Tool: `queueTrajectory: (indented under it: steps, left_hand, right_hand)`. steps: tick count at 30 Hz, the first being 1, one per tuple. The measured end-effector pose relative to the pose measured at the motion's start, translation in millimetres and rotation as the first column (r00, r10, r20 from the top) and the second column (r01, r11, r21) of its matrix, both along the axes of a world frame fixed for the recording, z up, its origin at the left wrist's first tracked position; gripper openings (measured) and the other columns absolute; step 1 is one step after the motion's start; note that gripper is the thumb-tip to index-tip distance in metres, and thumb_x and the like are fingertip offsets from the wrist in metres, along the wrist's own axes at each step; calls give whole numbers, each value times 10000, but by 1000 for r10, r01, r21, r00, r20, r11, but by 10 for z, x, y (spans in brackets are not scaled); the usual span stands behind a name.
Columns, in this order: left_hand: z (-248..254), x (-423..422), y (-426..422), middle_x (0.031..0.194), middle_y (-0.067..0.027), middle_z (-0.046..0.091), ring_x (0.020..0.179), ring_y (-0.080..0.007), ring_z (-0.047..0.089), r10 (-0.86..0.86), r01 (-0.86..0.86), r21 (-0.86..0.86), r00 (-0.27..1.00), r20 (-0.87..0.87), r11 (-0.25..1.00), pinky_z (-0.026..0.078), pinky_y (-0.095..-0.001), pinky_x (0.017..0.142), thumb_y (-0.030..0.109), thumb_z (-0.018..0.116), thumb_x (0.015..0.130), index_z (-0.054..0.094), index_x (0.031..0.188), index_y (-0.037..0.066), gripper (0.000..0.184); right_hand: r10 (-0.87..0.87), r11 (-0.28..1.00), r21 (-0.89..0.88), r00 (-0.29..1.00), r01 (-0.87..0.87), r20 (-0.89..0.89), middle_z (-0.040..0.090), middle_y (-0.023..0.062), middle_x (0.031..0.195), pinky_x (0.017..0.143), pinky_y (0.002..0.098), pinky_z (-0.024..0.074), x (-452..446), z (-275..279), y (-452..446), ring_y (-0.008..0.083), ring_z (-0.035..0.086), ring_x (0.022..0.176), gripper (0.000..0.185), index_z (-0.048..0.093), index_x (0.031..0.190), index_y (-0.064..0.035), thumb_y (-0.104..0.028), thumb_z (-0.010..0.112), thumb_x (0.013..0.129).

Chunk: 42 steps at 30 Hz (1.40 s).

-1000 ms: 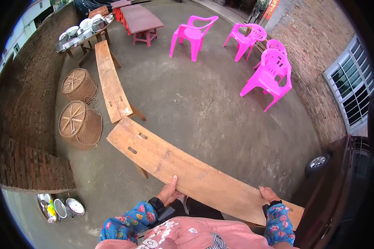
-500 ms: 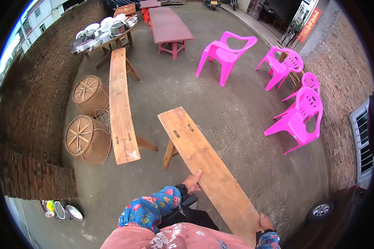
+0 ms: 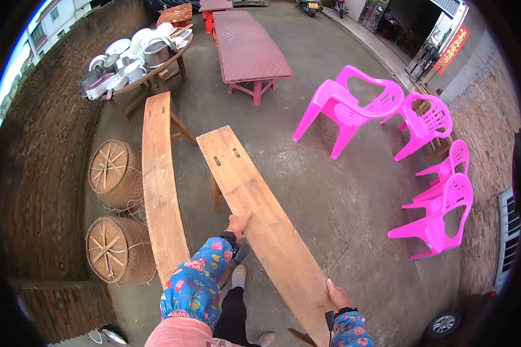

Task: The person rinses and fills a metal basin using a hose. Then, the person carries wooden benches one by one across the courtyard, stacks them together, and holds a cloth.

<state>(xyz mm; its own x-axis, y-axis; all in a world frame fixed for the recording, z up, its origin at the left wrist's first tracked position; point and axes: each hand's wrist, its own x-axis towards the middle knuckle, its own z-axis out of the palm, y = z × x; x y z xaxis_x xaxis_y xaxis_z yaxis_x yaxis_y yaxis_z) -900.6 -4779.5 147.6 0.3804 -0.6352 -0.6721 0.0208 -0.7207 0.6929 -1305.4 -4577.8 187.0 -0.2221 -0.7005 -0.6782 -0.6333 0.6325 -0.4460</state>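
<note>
A long wooden bench slants across the middle in front of me, its slotted far end pointing up and left. My left hand grips its left edge around mid-length, thumb on top and the other fingers hidden underneath. Nearer to me, my right hand holds the right edge close to the near end, with its fingers partly out of sight. A second wooden bench stands to the left, roughly lengthwise to my view, its near end hidden behind my left sleeve.
Two lidded woven baskets sit left of the second bench. A round table bears pots and bowls at the back left. A long red-topped table stands beyond. Several pink plastic chairs line the right, by a brick wall.
My view has moved forward, so the tables, chairs and baskets appear nearer. The bench in my hands has moved forward with me, still gripped at both places.
</note>
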Motion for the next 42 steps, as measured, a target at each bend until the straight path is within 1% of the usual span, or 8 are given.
queueTrajectory:
  steps: [3,6,9,15,21,30,36,42]
  left_hand:
    - [193,552,-706,1177,-178,529,1023,-308,586,-33,29,-107,999,-41,994,489,-513,777,326,728,766,298,1252,-4,728]
    - [-89,1085,-1390,1203,-192,507,1053,-327,574,-56,61,-154,998,39,986,480,-536,794,337,741,747,295,1236,-7,746]
    - [-68,1348,-1636,933,-72,591,668,-168,553,3,20,-281,997,81,960,376,-303,470,340,671,798,449,1184,38,538]
    - [-402,1785,-1828,890,-55,576,602,-127,504,13,-11,-362,1000,4,932,350,-279,438,343,656,795,396,1263,53,608]
    - [-709,1541,-577,1377,-139,401,1071,-238,509,152,-187,-196,972,-181,963,440,-371,809,460,572,879,93,1476,62,863]
    - [-905,-827,2612,1447,-256,278,1336,-354,309,237,-26,447,873,-425,894,329,-489,1028,662,628,742,100,1458,-2,1110]
    - [-1436,-1516,3309,1299,-217,489,1208,-277,480,147,-119,98,914,-378,988,384,-349,992,589,593,823,301,1388,-33,889]
    - [-1662,-2055,3895,1276,-170,520,1177,-230,498,276,-247,123,846,-456,961,395,-347,978,548,535,887,375,1354,-33,762]
  right_hand:
    - [-12,1000,-10,999,13,53,588,302,1128,988,393,380,631,-188,-785,397,522,1158,777,631,1053,69,-645,381,878]
    - [7,999,-40,991,-2,132,580,319,1124,988,391,379,1123,-570,-1387,395,520,1160,799,621,1054,88,-653,380,876]
    - [-22,998,-45,980,32,197,577,336,1112,987,389,378,1543,-919,-1705,389,523,1163,822,615,1048,105,-662,375,873]
    - [-54,998,-6,956,58,287,606,293,1107,962,367,401,2019,-1297,-1963,351,556,1129,759,619,1073,78,-628,414,883]
    - [63,949,-310,934,52,351,646,186,1080,912,363,432,1953,-1280,-1564,298,599,1051,478,618,1119,-9,-431,506,924]
    - [191,981,-9,975,-194,-117,615,215,1079,905,389,427,23,-1701,842,353,575,1018,514,544,1194,2,-434,425,949]
    - [57,953,282,981,-109,187,541,215,1267,1012,370,354,88,-1555,1058,347,486,1202,615,486,1288,14,-482,413,931]
    - [148,917,320,949,-237,280,563,157,1250,923,420,439,-65,-1589,1143,282,541,1147,674,470,1320,-28,-567,395,921]
